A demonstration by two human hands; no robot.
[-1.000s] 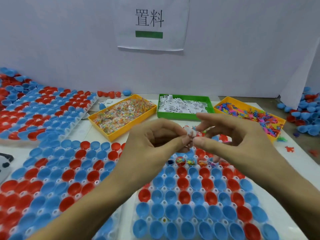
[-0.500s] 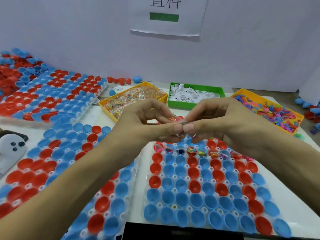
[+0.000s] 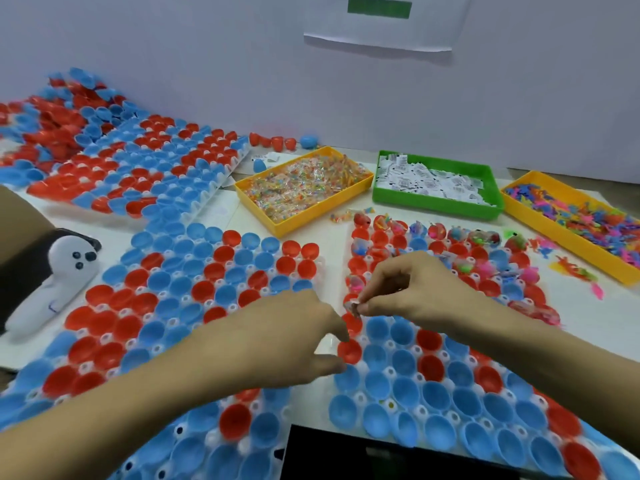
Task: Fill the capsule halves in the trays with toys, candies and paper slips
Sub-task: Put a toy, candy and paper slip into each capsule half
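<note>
Pinching a small wrapped piece (image 3: 352,307) over the right tray (image 3: 450,368).
The right hand (image 3: 412,289) is gripping it; the left hand (image 3: 294,341) is hovering, fingers apart.

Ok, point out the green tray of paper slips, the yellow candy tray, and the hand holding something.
green tray (image 3: 433,202), head view, on its front wall.
yellow candy tray (image 3: 346,195), head view, on its right side wall.
right hand (image 3: 412,289), head view, on its back.
</note>
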